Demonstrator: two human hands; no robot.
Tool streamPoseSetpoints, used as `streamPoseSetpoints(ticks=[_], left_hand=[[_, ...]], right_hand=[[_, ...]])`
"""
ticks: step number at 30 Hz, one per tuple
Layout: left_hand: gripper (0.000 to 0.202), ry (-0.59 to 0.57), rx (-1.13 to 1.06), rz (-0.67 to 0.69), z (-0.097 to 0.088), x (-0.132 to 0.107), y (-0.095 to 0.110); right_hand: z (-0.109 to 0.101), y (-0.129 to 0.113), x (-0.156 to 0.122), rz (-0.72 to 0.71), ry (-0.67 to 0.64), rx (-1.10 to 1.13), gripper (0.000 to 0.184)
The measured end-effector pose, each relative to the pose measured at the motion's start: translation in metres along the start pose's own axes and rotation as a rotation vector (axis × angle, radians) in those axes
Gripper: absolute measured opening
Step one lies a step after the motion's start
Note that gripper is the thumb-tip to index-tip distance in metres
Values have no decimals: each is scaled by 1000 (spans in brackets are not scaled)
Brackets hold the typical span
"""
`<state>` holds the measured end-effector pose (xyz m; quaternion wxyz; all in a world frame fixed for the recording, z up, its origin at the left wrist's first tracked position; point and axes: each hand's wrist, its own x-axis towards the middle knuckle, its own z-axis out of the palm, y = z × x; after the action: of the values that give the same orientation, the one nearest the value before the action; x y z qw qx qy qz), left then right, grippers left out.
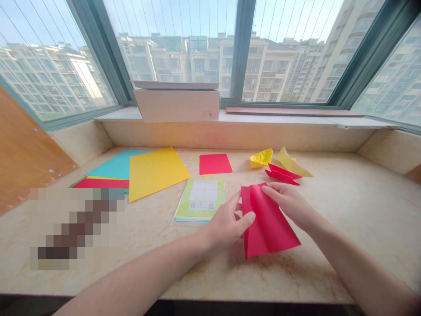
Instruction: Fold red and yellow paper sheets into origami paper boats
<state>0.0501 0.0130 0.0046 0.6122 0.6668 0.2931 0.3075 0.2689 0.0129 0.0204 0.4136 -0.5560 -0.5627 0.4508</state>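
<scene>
The red sheet (269,224) is being held over the counter (355,210), its long axis running near to far. Its left edge is being pinched by the left hand (228,220), its far-right corner by the right hand (292,202).

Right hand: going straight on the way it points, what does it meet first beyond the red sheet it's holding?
Probably the red square paper lying ahead and to the left of the right hand. Height above the counter is unclear, so it might pass over.
</scene>
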Motion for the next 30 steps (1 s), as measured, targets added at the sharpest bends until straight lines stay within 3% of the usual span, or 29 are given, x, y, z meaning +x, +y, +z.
streamPoseSetpoints(ticks=[7,16,30], left_hand=[[57,-14,-14,-26,0,-1,-2],[60,12,-48,-3,0,0,-4],[62,47,-54,4,-2,2,-6]], right_hand=[[1,3,4,26,113,-146,36],[-1,11,9,-30,166,-255,32],[-2,19,13,-35,167,-301,35]])
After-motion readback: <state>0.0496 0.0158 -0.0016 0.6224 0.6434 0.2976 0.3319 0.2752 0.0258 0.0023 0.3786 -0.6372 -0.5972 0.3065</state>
